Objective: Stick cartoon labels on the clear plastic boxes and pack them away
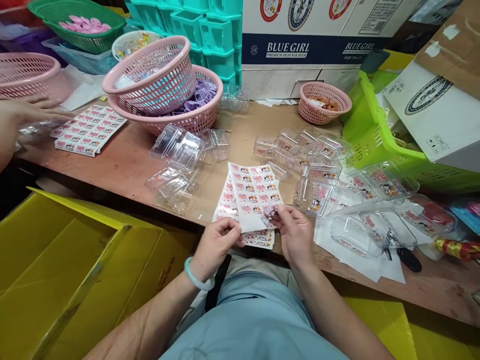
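Bench (112,172): reddish-brown top, with a sheet of cardboard over its middle; a beer carton (318,47) and stacked turquoise holders (217,37) at the back.
Sticker sheet (253,190): white, printed in rows with pink lettering beside a cat in orange, black and white; its lower end is blank. It lies at the bench's front edge, before the person, slightly askew over more printed sheets (224,204).
Left hand (224,236): thumb and forefinger pinching the sheet's lower left edge; a pale green bangle (198,276) on the wrist.
Right hand (296,232): fingertips closed on a small loose sticker (270,215) at the sheet's lower right, its print too blurred to read.
Clear boxes, left (178,146): a small heap, no print visible.
Clear boxes, right (318,197): many, bearing the same cat and pink lettering, some on white paper (356,257).
Baskets: two pink ones (150,82), one tilted inside the other over purple pieces; a smaller pink one (318,119) with orange-brown pieces.
Far left: another person's hand (33,110) near a further stack of cat sheets (88,131).
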A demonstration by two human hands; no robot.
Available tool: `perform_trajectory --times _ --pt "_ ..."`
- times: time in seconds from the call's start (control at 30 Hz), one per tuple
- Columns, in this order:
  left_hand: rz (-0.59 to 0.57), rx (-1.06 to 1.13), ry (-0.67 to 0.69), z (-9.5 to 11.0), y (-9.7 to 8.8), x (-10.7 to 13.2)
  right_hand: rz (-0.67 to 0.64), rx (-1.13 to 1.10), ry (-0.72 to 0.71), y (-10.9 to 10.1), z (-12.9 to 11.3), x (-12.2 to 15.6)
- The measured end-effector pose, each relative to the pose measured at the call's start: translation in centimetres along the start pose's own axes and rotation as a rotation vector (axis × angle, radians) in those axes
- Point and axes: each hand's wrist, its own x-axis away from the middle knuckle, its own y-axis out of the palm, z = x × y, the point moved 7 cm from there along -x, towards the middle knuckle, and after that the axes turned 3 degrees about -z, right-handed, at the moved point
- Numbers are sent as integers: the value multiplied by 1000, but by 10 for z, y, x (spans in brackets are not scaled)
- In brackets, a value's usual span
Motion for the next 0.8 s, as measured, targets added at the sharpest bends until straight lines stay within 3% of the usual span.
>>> perform_trajectory --times 0.07,0.13,0.2,0.27,0.33,0.43,0.5,0.57,0.63,0.7,0.77,0.8 --pt "11 -33 -62 -10 -18 9 91 -181 47 -12 -6 -8" --pt "55 -160 -40 -11 -37 20 154 -229 -2 -20 -19 -13" --pt "217 -356 118 4 -53 31 208 -100 -192 -25 -40 -11" --pt "343 -458 305 27 -53 41 185 194 -491 -15 -65 1" --pt "216 -336 344 37 -30 35 17 544 -802 14 -79 19" --pt "-130 128 176 35 20 9 -325 897 -1070 54 -68 42" --pt "-160 379 91 33 37 -9 -394 963 -1045 58 -58 42" --pt "-109 474 64 30 39 -23 -294 884 -889 46 -55 30" --pt "-104 468 54 29 39 -32 -199 710 -651 28 -51 11" --pt "-170 423 45 30 42 -37 -242 573 -421 24 -43 -6" --pt "-234 390 31 31 45 -39 -310 564 -331 28 -46 -18" --pt "-238 379 21 30 44 -40 -293 597 -361 30 -55 -24"
